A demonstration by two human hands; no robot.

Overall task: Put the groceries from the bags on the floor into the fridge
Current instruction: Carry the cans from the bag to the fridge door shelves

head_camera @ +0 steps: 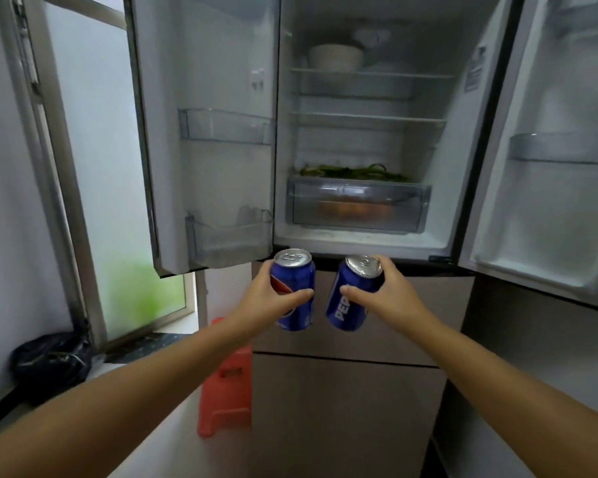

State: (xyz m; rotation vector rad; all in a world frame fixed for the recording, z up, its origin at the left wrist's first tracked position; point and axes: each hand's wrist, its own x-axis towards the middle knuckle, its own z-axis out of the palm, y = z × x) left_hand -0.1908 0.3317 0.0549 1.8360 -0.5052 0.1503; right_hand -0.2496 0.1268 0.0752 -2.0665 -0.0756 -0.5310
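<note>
I hold two blue Pepsi cans side by side just below the fridge's open upper compartment. My left hand [265, 300] grips the left can [295, 282], which stands nearly upright. My right hand [390, 293] grips the right can [351, 298], tilted with its top to the right. The fridge [359, 243] stands with both upper doors swung wide. Inside are wire shelves, a white bowl [335, 56] on the top shelf, green vegetables [353, 171] above a clear drawer [358, 205] with orange items in it. No bags on the floor are in view.
The left door [204, 132] has two clear bins; the right door [560, 150] has clear shelves. Closed brown lower drawers [346, 391] sit under the cans. A red plastic stool [227, 388] stands left of the fridge. A black bag [50, 360] lies on the windowsill at left.
</note>
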